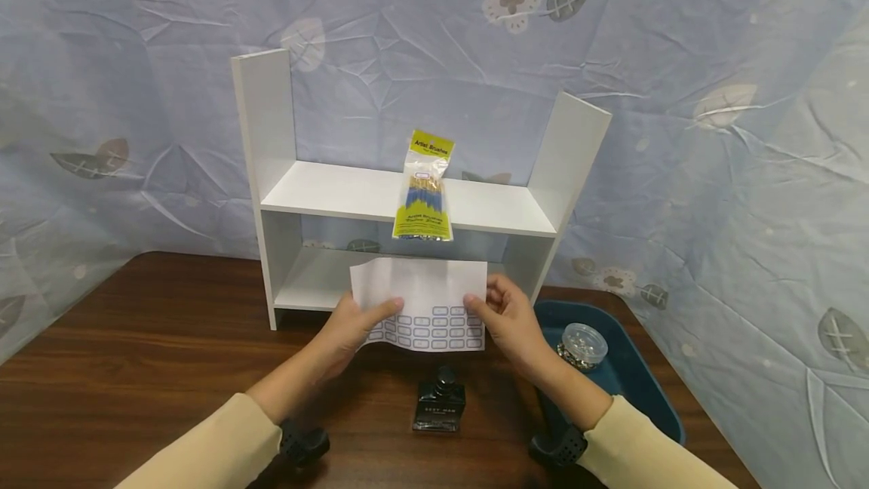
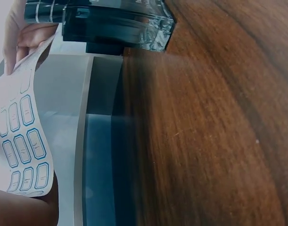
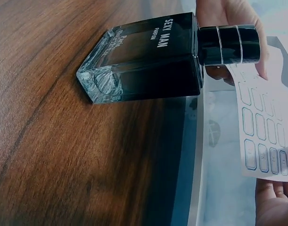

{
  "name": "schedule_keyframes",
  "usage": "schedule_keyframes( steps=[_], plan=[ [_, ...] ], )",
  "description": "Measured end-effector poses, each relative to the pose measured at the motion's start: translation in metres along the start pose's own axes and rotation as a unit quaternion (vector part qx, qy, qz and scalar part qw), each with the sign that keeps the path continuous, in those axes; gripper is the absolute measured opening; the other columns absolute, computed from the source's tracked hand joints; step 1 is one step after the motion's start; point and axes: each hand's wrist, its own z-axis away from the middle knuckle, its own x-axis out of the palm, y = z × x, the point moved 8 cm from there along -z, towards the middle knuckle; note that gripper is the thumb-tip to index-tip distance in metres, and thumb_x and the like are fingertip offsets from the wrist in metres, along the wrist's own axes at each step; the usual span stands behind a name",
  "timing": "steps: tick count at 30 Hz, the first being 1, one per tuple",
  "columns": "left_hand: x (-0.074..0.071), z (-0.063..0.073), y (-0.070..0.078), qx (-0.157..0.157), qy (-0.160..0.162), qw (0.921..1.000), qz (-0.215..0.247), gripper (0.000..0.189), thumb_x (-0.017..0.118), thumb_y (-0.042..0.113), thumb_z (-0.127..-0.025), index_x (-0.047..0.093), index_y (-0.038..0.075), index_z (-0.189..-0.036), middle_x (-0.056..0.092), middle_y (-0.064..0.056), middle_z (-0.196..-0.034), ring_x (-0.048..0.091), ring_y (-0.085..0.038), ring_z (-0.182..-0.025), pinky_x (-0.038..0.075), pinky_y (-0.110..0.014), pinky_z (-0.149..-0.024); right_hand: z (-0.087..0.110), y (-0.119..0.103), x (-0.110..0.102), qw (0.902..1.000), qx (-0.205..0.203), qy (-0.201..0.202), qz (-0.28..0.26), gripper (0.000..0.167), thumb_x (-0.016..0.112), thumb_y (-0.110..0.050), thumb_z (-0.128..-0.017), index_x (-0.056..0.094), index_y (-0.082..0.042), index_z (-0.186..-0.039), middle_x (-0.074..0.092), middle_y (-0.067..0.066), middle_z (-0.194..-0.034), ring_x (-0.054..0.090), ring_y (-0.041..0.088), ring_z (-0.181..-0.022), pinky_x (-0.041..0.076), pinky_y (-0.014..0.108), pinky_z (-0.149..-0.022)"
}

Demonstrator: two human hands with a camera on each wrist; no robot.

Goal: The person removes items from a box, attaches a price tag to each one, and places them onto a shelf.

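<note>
A white sheet of blue-bordered sticker labels (image 1: 421,285) is held up between both hands in front of the shelf. My left hand (image 1: 353,327) pinches its left side, thumb on the front face and the other fingers behind. At the right edge, my right hand (image 1: 509,323) pinches the paper between thumb and fingers. Label rows fill the lower part of the sheet; its upper part is mostly blank. Below the paper, a dark glass perfume bottle (image 1: 439,402) stands upright on the table. In the right wrist view the bottle (image 3: 148,61) reads "SEXY MAN PARFUM".
A white two-tier shelf (image 1: 326,187) stands at the back of the brown wooden table (image 1: 136,345). On its upper board is a yellow pack of artist brushes (image 1: 424,202). At right, a blue tray (image 1: 641,368) holds a clear round tub (image 1: 584,345) of small pieces.
</note>
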Motion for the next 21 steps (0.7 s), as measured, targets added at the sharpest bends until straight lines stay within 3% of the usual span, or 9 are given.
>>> schedule_keyframes(
  steps=[16, 21],
  plan=[
    [0.0052, 0.0028, -0.0013, -0.008, -0.002, 0.9998, 0.019, 0.055, 0.070, 0.017, -0.098, 0.042, 0.004, -0.144, 0.063, -0.014, -0.127, 0.066, -0.017, -0.107, 0.058, -0.029, -0.088, 0.0003, -0.0008, 0.0043, 0.9999, -0.002, -0.010, 0.001, 0.034, 0.062, -0.005, -0.104, 0.053, 0.008, -0.134, 0.069, 0.032, -0.126, 0.073, 0.004, -0.091, 0.061, 0.021, -0.080],
    [0.0036, 0.0040, -0.0019, -0.018, 0.000, 0.9994, 0.030, 0.054, 0.066, 0.017, -0.100, 0.038, 0.004, -0.145, 0.064, -0.011, -0.122, 0.068, -0.013, -0.100, 0.059, -0.027, -0.086, 0.0002, -0.0055, 0.0001, 0.9982, -0.032, 0.021, 0.046, 0.036, 0.065, -0.005, -0.102, 0.053, 0.004, -0.136, 0.070, 0.028, -0.117, 0.068, 0.007, -0.092, 0.056, 0.019, -0.079]
  ],
)
